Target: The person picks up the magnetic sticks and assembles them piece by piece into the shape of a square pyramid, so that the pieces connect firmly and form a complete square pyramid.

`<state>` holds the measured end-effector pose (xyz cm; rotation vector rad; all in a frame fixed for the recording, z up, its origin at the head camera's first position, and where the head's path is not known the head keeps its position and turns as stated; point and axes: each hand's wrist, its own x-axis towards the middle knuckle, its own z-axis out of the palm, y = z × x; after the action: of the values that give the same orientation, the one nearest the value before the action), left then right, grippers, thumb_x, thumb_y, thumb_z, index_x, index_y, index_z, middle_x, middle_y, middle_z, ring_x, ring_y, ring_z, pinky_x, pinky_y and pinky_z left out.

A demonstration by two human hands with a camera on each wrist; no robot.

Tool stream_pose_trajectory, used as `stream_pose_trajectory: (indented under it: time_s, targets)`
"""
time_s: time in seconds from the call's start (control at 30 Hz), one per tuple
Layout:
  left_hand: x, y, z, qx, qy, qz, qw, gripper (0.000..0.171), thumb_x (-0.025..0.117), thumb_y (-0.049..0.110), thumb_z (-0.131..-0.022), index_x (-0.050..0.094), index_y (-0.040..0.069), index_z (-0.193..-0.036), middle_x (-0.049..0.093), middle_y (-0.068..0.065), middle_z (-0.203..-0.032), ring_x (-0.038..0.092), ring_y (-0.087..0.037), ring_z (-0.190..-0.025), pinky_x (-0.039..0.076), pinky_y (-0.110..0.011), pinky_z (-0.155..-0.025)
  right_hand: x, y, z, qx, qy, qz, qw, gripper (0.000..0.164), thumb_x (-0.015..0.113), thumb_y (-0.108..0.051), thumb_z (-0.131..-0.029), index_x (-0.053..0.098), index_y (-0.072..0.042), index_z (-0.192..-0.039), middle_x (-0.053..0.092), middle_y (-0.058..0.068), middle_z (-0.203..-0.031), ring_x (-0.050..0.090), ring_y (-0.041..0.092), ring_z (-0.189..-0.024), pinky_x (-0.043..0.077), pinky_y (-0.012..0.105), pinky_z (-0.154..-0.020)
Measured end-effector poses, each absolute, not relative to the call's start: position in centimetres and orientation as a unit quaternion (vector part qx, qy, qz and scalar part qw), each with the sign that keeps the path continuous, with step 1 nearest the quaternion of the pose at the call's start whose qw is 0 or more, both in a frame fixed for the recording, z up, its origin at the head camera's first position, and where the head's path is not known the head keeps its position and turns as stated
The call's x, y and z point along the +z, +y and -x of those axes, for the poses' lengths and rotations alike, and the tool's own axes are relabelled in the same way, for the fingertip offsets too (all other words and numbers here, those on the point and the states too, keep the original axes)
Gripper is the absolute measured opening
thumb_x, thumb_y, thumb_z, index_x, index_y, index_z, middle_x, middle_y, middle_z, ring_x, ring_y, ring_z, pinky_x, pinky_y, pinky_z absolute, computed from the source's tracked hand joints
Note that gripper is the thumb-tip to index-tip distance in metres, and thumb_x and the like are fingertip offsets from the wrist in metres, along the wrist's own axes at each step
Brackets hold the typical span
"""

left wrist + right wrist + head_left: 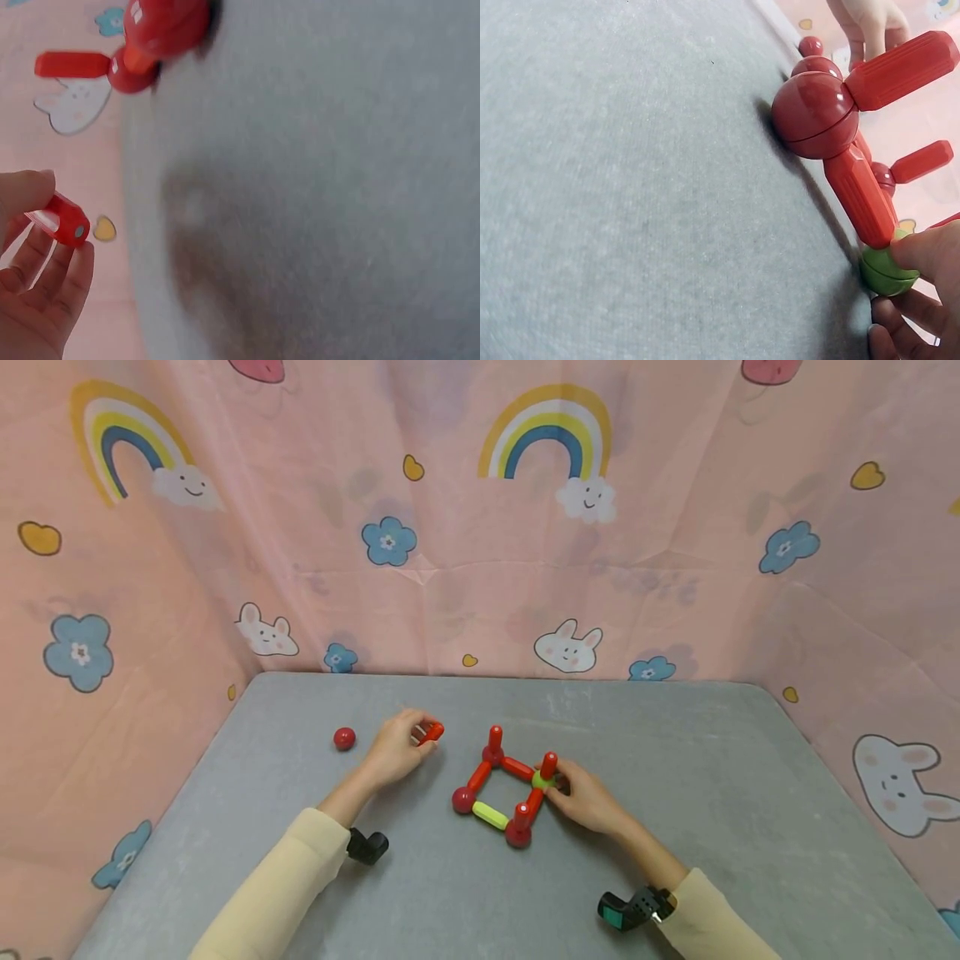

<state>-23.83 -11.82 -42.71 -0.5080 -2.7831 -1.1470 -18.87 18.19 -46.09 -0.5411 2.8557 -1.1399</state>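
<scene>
A square frame of magnetic rods and balls lies on the table, with three red balls, one green ball [542, 781] and a yellow-green rod [491, 815] along its near-left side. Upright red rods stand on three corners; the left corner's red ball [463, 799] has none. My right hand [588, 797] pinches the green ball at the right corner, thumb and fingers around it in the right wrist view. Left of the frame, my left hand [397, 750] holds a loose red rod [66, 220] between thumb and fingers, its metal end showing in the left wrist view.
A single red ball [344, 739] lies on the grey table [675, 743], left of my left hand. Behind the table hangs a pink printed cloth [465, 602]. Each wrist wears a dark camera mount.
</scene>
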Motion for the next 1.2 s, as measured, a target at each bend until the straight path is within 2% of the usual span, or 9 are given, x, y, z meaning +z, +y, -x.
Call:
stream_pose_trajectory:
  time_s: [0.3,0.57,0.73,1.2]
  targets:
    - [-42.3,-10.7,21.5,-0.418,-0.887,0.190,0.042,0.024,0.073,0.005,-0.076,0.063,0.011,-0.097,0.063,0.001,-0.087,0.059,-0.013,-0.079,0.053,-0.027,-0.072,-46.1,18.2,18.9,-0.350,0.921,0.170,0.008,0.034,0.062,-0.006,-0.084,0.059,-0.004,-0.117,0.061,0.010,-0.106,0.056,0.019,-0.086,0.047,0.037,-0.077]
    - [-42.4,-10.1,19.7,-0.448,-0.869,0.207,0.034,0.026,0.075,0.004,-0.074,0.061,0.011,-0.095,0.063,0.002,-0.085,0.061,-0.012,-0.080,0.053,-0.022,-0.069,-46.0,18.3,18.8,-0.354,0.919,0.173,0.006,0.032,0.062,-0.005,-0.084,0.059,-0.003,-0.116,0.061,0.010,-0.104,0.056,0.018,-0.085,0.048,0.036,-0.076]
    - [-42.7,-9.8,19.1,-0.457,-0.859,0.228,0.041,0.027,0.075,0.003,-0.073,0.060,0.011,-0.094,0.063,0.001,-0.086,0.063,-0.012,-0.080,0.052,-0.021,-0.068,-46.1,18.3,18.8,-0.359,0.915,0.183,-0.001,0.031,0.061,-0.004,-0.084,0.059,-0.002,-0.114,0.061,0.012,-0.107,0.058,0.018,-0.086,0.048,0.035,-0.076]
    - [-43.7,-9.0,18.3,-0.475,-0.848,0.235,0.008,0.024,0.073,0.002,-0.075,0.059,0.011,-0.092,0.061,0.002,-0.087,0.061,-0.012,-0.082,0.052,-0.020,-0.068,-46.1,18.2,18.8,-0.364,0.915,0.175,0.010,0.031,0.061,-0.005,-0.084,0.059,-0.004,-0.116,0.061,0.011,-0.108,0.056,0.017,-0.086,0.047,0.035,-0.076]
